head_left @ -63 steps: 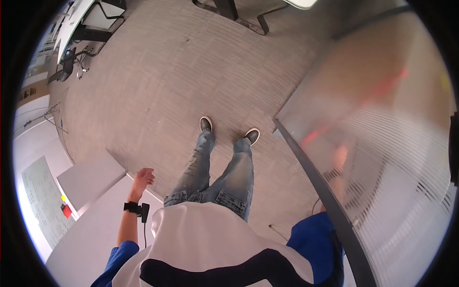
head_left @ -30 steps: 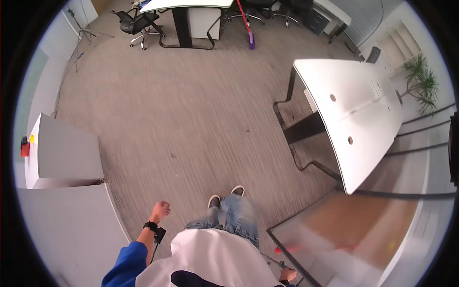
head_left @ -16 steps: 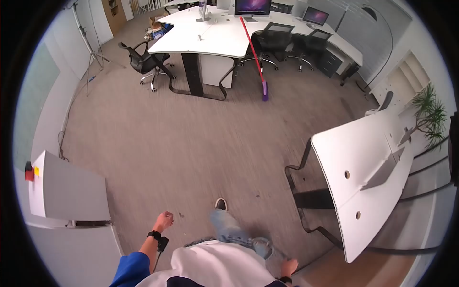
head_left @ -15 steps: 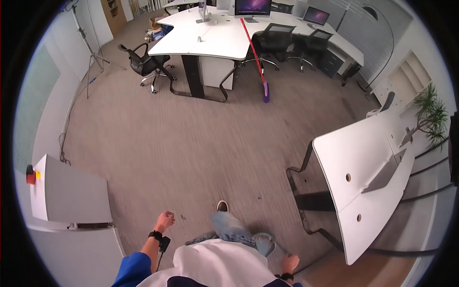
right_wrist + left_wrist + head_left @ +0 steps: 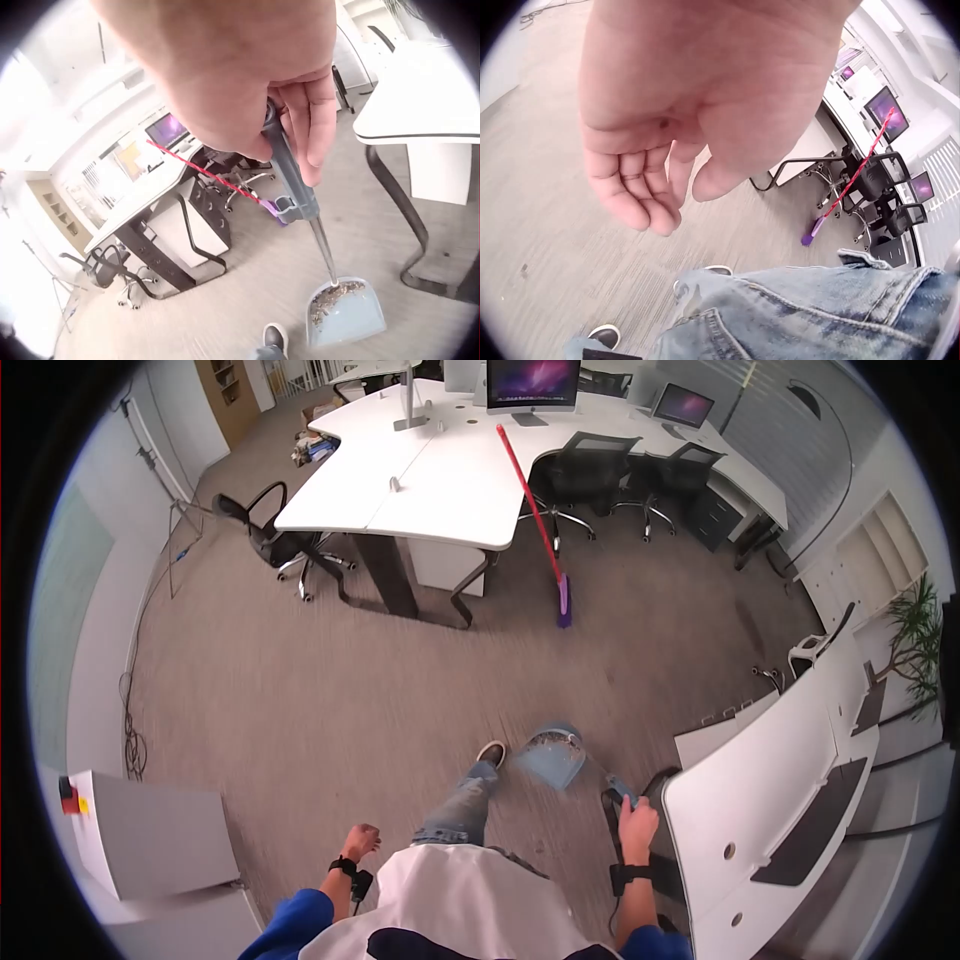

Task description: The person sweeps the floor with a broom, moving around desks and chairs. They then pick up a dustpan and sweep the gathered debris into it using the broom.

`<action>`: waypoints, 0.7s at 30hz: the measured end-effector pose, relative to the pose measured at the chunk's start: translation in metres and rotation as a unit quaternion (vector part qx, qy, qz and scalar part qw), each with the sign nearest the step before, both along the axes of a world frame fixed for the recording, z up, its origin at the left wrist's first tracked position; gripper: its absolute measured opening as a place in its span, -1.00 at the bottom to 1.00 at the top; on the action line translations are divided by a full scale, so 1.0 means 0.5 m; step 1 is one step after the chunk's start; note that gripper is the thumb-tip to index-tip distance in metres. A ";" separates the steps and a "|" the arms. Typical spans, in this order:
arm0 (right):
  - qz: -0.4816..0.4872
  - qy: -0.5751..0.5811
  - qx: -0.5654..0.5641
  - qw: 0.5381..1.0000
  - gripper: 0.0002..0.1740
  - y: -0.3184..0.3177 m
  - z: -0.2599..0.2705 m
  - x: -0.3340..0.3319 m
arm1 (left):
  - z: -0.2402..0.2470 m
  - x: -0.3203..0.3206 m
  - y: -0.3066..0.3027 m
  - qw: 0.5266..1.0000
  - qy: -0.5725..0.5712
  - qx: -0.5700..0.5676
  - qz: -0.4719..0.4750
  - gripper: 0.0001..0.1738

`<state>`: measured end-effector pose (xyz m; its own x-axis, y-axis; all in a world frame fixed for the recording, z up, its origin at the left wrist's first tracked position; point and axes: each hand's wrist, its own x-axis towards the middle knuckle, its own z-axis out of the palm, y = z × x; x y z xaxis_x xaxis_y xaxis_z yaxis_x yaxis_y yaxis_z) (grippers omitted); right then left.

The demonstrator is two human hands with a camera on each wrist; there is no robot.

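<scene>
My right hand [image 5: 638, 828] grips the grey-blue handle [image 5: 289, 169] of a long-handled dustpan [image 5: 553, 760]. In the right wrist view the pan hangs low over the carpet, with brown debris [image 5: 334, 297] gathered toward its back by the pole. My left hand [image 5: 705, 97] hangs at my side, fingers loosely curled, holding nothing. Ahead, a broom with a red stick [image 5: 530, 500] and purple head [image 5: 565, 603] leans against the white desk [image 5: 430, 490].
To my right stands another white desk [image 5: 720, 800] with black legs, close by the right arm. White cabinets [image 5: 165, 835] stand at the left. Black office chairs [image 5: 590, 465] surround the far desk, and a tripod [image 5: 165, 470] and cable [image 5: 130, 730] lie along the left wall.
I have walked forward past the translucent panel, bringing the broom and far desk closer. My right hand has come forward with the dustpan, which now shows plainly. The left hand still hangs loosely.
</scene>
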<state>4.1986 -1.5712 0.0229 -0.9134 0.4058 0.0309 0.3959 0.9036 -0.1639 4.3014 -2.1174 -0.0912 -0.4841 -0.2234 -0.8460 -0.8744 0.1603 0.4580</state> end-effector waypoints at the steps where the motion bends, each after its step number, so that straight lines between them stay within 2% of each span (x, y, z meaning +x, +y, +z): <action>1: -0.004 0.010 0.000 1.000 -0.61 0.013 0.003 -0.068 | -0.018 -0.076 0.000 0.999 0.034 0.015 0.025 -0.72; 4: -0.019 -0.003 0.060 0.998 -0.55 0.058 0.046 -0.256 | -0.021 -0.315 0.042 0.995 0.074 0.019 0.061 -0.72; 6: -0.037 0.001 0.111 0.993 -0.48 0.068 0.112 -0.360 | 0.006 -0.497 0.087 0.995 0.095 -0.020 -0.010 -0.71; 8: -0.059 0.003 0.112 0.992 -0.46 0.097 0.148 -0.454 | 0.048 -0.677 0.139 0.988 0.144 0.004 -0.057 -0.69; 10: -0.083 0.056 0.110 0.989 -0.42 0.154 0.134 -0.537 | 0.109 -0.860 0.206 0.978 0.183 0.005 -0.100 -0.68; 11: -0.120 0.076 0.045 0.989 -0.37 0.198 0.100 -0.565 | 0.105 -0.930 0.239 0.973 0.212 0.010 -0.094 -0.69; 12: -0.184 0.064 -0.083 0.977 -0.38 0.202 0.117 -0.606 | 0.104 -1.011 0.261 0.966 0.243 0.011 -0.091 -0.69; 13: -0.240 0.053 -0.210 0.946 -0.39 0.206 0.148 -0.652 | 0.119 -1.095 0.285 0.964 0.249 0.001 -0.098 -0.69; 14: -0.257 0.071 -0.249 0.931 -0.41 0.227 0.142 -0.688 | 0.132 -1.168 0.314 0.951 0.284 -0.023 -0.119 -0.70; 16: -0.291 0.075 -0.269 0.915 -0.41 0.282 0.115 -0.743 | 0.130 -1.251 0.361 0.939 0.311 -0.050 -0.137 -0.71; 18: -0.325 0.074 -0.284 0.899 -0.40 0.341 0.090 -0.799 | 0.134 -1.357 0.400 0.932 0.358 0.007 -0.049 -0.68; 19: -0.330 0.060 -0.283 0.898 -0.41 0.364 0.077 -0.813 | 0.131 -1.403 0.407 0.930 0.365 0.002 -0.049 -0.68; 20: -0.362 0.069 -0.299 0.880 -0.40 0.380 0.069 -0.831 | 0.122 -1.446 0.404 0.941 0.339 0.012 -0.019 -0.62; 21: -0.344 0.085 -0.301 0.885 -0.41 0.388 0.081 -0.847 | 0.123 -1.505 0.415 0.949 0.314 0.025 0.011 -0.56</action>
